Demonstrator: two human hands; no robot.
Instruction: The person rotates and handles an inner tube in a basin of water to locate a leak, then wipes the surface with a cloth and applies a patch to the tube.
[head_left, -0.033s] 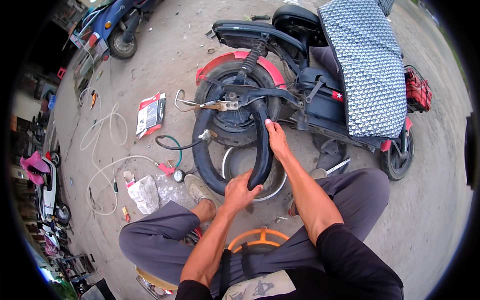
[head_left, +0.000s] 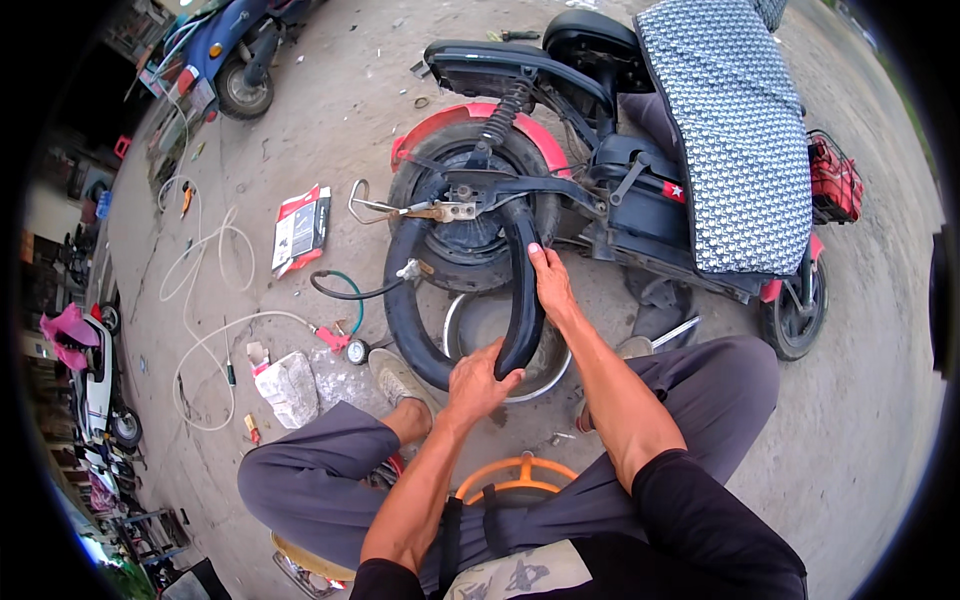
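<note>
A black, inflated inner tube [head_left: 523,300] hangs in a loop round the hub of a scooter's rear wheel [head_left: 548,215]. My left hand [head_left: 478,383] is wrapped round its lowest stretch, thumb pointing right. Higher up, my right hand [head_left: 553,285] grips the tube's right side, thumb on top and the other fingers mostly hidden. On the tube's left side a metal air chuck [head_left: 412,269] sits at the valve, with a dark hose leading to a red inflator handle [head_left: 333,338] and a round gauge [head_left: 357,351]. Beneath the tube stands a metal-rimmed basin [head_left: 560,375].
The scooter, draped with a patterned cover [head_left: 735,140], fills the upper right. Left lie a red-and-white package [head_left: 301,230], a coiled pale air hose [head_left: 250,318] and a whitish bag [head_left: 288,388]. An orange round-framed stool [head_left: 527,463] is between my legs. A blue scooter [head_left: 225,50] stands far left.
My right hand sits very slightly lower along the inner tube. Nothing else visibly differs.
</note>
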